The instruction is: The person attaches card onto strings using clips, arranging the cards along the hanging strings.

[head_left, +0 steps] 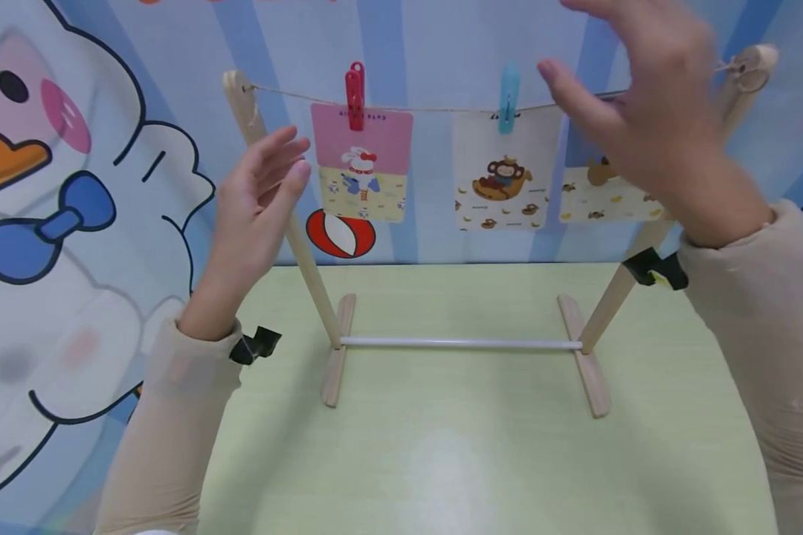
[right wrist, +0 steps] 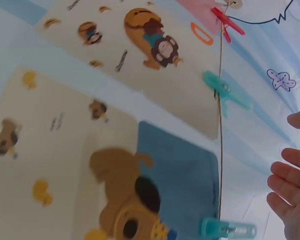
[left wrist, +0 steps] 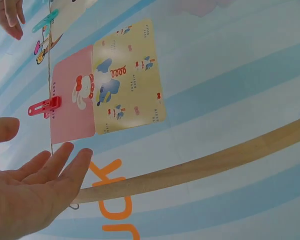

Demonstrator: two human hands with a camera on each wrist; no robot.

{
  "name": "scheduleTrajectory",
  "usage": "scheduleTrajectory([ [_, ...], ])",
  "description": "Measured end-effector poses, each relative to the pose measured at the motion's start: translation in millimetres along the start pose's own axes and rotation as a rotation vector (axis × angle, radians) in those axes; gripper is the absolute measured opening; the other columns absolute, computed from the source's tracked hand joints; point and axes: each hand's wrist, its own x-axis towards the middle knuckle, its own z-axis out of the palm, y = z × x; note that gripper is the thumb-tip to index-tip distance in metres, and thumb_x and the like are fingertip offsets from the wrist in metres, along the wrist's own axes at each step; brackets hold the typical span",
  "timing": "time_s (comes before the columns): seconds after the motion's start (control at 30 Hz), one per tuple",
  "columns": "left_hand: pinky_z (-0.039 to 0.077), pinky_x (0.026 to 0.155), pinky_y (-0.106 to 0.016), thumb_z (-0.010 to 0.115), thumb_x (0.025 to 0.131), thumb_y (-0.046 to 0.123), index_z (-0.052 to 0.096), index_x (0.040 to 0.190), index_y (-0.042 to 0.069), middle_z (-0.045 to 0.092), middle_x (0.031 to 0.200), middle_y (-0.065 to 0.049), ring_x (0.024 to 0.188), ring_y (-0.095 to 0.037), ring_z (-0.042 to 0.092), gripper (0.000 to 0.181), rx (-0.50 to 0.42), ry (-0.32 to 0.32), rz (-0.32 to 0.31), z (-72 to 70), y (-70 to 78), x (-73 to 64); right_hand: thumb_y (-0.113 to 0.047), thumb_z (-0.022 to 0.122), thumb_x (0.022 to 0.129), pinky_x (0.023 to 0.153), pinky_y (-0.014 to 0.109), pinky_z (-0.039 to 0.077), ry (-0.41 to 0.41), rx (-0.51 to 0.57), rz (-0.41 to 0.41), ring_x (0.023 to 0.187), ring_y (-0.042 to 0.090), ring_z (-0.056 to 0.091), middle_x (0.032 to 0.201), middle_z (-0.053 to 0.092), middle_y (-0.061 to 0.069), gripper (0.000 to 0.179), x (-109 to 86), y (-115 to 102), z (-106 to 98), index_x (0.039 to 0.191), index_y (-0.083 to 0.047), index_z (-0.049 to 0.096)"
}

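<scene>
Three printed cards hang from a string (head_left: 435, 110) between two wooden posts. A red clothespin (head_left: 355, 96) holds the pink-and-yellow card (head_left: 361, 167); a light blue clothespin (head_left: 508, 100) holds the white monkey card (head_left: 502, 174). The third, a blue-and-cream dog card (right wrist: 115, 180), hangs from a teal clothespin (right wrist: 227, 229) and is partly hidden by the right hand in the head view. My left hand (head_left: 261, 200), fingers loosely bent and holding nothing, is beside the left post (head_left: 311, 275). Raised in front of the string's right end, my right hand (head_left: 669, 96) has its fingers spread, with nothing in them.
The stand has wooden feet (head_left: 592, 383) on a pale table (head_left: 442, 461), joined low down by a white rod (head_left: 462, 343). Right behind it rises a blue striped backdrop (head_left: 435, 223) with a large cartoon duck (head_left: 33, 148) on the left.
</scene>
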Motion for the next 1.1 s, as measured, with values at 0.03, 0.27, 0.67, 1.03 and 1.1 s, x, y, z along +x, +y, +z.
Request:
scheduleTrajectory([
  [0.03, 0.041, 0.097, -0.031, 0.049, 0.096, 0.012, 0.039, 0.136, 0.001, 0.049, 0.132, -0.012, 0.120, -0.018, 0.048, 0.042, 0.004, 0.007, 0.005, -0.7, -0.1, -1.0, -0.026, 0.057, 0.090, 0.097, 0.033, 0.038, 0.032, 0.000, 0.006, 0.110, 0.025, 0.053, 0.127, 0.055, 0.006, 0.041, -1.6, 1.7, -1.6, 0.125, -0.004, 0.055],
  [0.27, 0.045, 0.090, -0.026, 0.045, 0.097, 0.013, 0.043, 0.132, 0.001, 0.055, 0.122, -0.015, 0.109, -0.022, 0.054, 0.036, 0.027, 0.054, 0.055, -6.9, -4.6, -6.2, -0.030, 0.055, 0.090, 0.104, 0.030, 0.030, 0.124, -0.050, 0.144, 0.121, 0.012, 0.043, 0.131, 0.051, -0.006, 0.044, -13.9, 6.7, -18.4, 0.130, -0.011, 0.053],
  [0.67, 0.045, 0.086, -0.025, 0.045, 0.097, 0.016, 0.047, 0.128, 0.003, 0.055, 0.118, -0.014, 0.104, -0.020, 0.053, 0.033, 0.020, 0.114, 0.078, -16.9, -21.0, -9.6, -0.036, 0.052, 0.091, 0.105, 0.029, 0.029, 0.088, -0.159, 0.409, 0.124, 0.010, 0.037, 0.138, 0.044, -0.005, 0.051, -49.9, 21.9, -36.5, 0.137, -0.017, 0.044],
  [1.03, 0.040, 0.090, -0.025, 0.047, 0.096, 0.018, 0.047, 0.130, 0.004, 0.052, 0.123, -0.013, 0.110, -0.023, 0.049, 0.036, 0.090, 0.152, 0.105, -23.9, -25.0, -18.6, -0.038, 0.049, 0.092, 0.106, 0.026, 0.022, 0.098, -0.189, 0.530, 0.127, 0.009, 0.031, 0.140, 0.038, -0.008, 0.052, -88.7, 39.0, -49.6, 0.140, -0.021, 0.037],
  [1.1, 0.040, 0.090, -0.025, 0.047, 0.096, 0.018, 0.046, 0.131, 0.005, 0.052, 0.124, -0.013, 0.110, -0.021, 0.049, 0.037, 0.105, 0.152, 0.115, -25.6, -28.9, -20.0, -0.039, 0.048, 0.092, 0.108, 0.027, 0.020, 0.079, -0.187, 0.561, 0.128, 0.010, 0.030, 0.142, 0.037, -0.005, 0.055, -96.3, 40.1, -50.6, 0.141, -0.020, 0.035],
])
